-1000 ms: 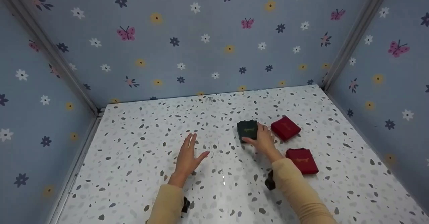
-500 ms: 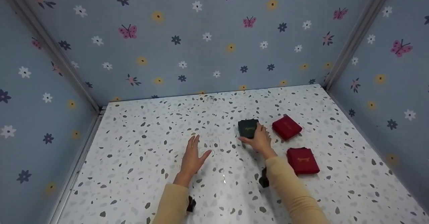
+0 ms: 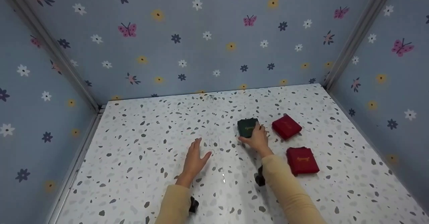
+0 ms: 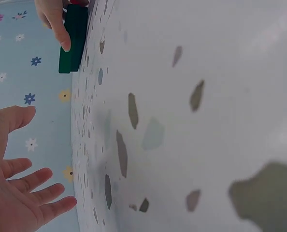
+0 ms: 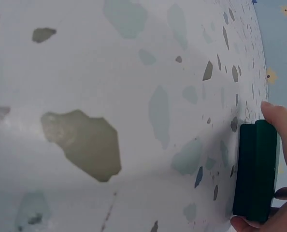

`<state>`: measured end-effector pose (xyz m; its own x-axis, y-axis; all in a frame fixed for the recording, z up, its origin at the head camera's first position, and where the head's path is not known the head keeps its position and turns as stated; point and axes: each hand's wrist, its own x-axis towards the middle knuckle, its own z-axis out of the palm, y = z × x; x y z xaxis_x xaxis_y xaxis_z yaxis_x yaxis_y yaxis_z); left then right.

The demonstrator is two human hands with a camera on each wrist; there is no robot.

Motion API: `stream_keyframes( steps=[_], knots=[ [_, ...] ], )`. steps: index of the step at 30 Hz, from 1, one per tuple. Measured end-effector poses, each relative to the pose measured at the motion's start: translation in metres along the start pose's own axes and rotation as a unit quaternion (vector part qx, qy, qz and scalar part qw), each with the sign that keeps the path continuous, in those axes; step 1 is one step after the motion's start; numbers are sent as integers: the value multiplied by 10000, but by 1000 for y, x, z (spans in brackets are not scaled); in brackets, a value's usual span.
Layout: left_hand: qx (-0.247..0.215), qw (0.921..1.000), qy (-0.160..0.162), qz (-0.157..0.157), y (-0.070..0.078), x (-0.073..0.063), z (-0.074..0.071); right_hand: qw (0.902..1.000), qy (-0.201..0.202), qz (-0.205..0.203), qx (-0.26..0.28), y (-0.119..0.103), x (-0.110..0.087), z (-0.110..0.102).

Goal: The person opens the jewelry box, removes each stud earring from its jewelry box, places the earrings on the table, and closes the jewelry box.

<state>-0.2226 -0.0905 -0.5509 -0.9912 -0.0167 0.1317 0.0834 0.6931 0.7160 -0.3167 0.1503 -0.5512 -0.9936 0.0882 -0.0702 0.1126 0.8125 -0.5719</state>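
Observation:
A small dark green box (image 3: 246, 127) with a gold mark on its lid sits on the speckled table, right of the middle. My right hand (image 3: 258, 140) grips it from the near right, the thumb at one side and fingertips at the other; the right wrist view shows the green box (image 5: 256, 171) spanned between thumb and fingers. Over the table to the left, my left hand (image 3: 194, 160) holds nothing, its thumb spread away from straight fingers. The left wrist view has this left hand (image 4: 18, 183) palm in sight, well apart from the green box (image 4: 76, 38).
Two similar red boxes lie on the right: one red box (image 3: 286, 127) turned at an angle beside the green one, another red box (image 3: 303, 161) nearer, by the right sleeve (image 3: 285, 183). Flower-patterned panels (image 3: 214, 50) enclose the table (image 3: 140, 183) at the back and sides.
My right forearm has swung a little left, away from the nearer red box, while the hand stays at the green box. The left hand has shifted slightly right.

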Motion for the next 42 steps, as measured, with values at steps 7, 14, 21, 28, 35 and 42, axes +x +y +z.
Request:
stream_keyframes(
  steps=[7,14,21,28,35,42],
  knots=[
    [-169,9998,-95,-32,3,-2,2,9999,100,19,103,2,2,0],
    [-123,9997,-188,-64,4,-3,4,9996,186,-207,94,5,0,-2],
    [-74,9998,-204,-3,4,-4,4,9989,237,-397,-40,7,-2,-4],
    [-18,9993,-356,-99,3,-6,3,9987,188,-465,-128,6,-5,-8],
    [-76,9990,-425,-135,4,-6,0,9967,259,-748,-172,7,-12,-15],
    [-122,9985,-510,-135,4,-7,-5,9941,149,-1021,-332,4,-18,-23]
  ],
)
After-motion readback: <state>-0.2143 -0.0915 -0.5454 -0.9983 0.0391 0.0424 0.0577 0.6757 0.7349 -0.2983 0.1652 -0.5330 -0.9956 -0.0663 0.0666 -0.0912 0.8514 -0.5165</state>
